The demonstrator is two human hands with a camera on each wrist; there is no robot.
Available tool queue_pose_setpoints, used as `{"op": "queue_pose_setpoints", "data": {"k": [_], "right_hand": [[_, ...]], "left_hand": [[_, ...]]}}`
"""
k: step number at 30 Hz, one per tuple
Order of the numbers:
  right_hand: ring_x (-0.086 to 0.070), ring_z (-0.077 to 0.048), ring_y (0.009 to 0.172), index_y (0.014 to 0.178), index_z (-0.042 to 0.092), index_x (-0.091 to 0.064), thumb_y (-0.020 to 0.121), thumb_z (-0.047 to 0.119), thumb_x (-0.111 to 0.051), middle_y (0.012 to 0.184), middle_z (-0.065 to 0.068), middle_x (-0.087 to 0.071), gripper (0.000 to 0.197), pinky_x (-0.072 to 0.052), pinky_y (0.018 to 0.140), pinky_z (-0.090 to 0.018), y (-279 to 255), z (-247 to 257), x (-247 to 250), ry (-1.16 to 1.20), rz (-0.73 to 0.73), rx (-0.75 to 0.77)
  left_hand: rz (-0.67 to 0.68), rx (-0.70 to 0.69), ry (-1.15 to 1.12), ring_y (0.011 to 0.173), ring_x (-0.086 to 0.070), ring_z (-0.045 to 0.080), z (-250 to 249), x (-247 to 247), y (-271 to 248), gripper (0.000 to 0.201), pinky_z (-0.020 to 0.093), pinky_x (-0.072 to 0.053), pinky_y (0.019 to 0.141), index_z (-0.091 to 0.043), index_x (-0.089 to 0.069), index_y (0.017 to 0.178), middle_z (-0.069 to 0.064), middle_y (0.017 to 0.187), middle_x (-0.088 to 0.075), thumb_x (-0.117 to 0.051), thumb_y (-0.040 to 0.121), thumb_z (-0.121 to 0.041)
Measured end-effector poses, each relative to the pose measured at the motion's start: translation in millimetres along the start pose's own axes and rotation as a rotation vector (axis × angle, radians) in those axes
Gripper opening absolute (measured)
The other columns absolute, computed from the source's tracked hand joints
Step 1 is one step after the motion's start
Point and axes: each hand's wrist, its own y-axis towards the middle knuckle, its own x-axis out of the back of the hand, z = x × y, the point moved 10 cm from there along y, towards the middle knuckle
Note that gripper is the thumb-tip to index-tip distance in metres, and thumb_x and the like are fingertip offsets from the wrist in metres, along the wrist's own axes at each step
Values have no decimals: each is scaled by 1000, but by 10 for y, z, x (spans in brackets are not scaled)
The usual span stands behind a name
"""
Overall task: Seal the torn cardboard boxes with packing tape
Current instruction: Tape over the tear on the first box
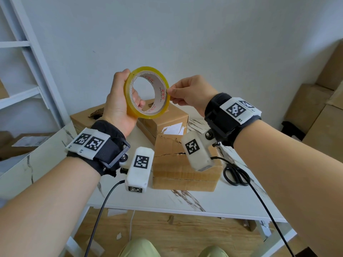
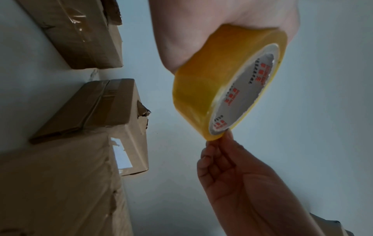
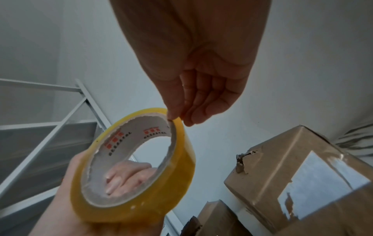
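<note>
Above the table (image 1: 185, 203), left hand (image 1: 118, 106) grips the tape roll (image 1: 148, 93); right hand (image 1: 189, 93) pinches its edge.

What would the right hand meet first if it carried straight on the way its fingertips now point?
The right hand points left at the tape roll and its fingertips already pinch the roll's rim, so the roll comes first. Behind it is the left hand gripping it.

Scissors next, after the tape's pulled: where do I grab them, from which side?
Judging from the head view, take the scissors by their black loop handles, from the table's front edge with the right hand: the loops face you, and the blades are hidden behind the box.
</note>
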Motion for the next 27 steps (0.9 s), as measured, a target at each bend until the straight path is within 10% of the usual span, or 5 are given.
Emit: {"op": "queue_pose_setpoints", "data": {"k": [11,19,27], "right_hand": [[-56,-9,67,85,16,-69,73,19,-79,76,2,-64,15,-51,71,-26,9,117,62,-157,-71,33],[-50,-9,64,90,23,-61,73,14,-76,71,6,-55,24,-39,58,-21,-29,175,-60,-350,-62,181],[-51,-9,64,97,19,-63,72,16,-79,68,7,-55,30,-47,67,-25,-53,230,-125,-368,-25,265]], "left_hand": [[16,-15,89,37,-38,8,34,-19,-3,54,24,-39,56,-25,-50,39,-7,39,-36,-52,90,-43],[141,106,477,41,-42,8,-6,-32,27,29,26,-43,62,-14,-59,74,-6,48,-48,-54,89,-38],[173,22,588,41,-48,4,-90,-53,34,21,22,-39,54,-24,-66,58,-11,45,-53,-70,77,-32]]}}
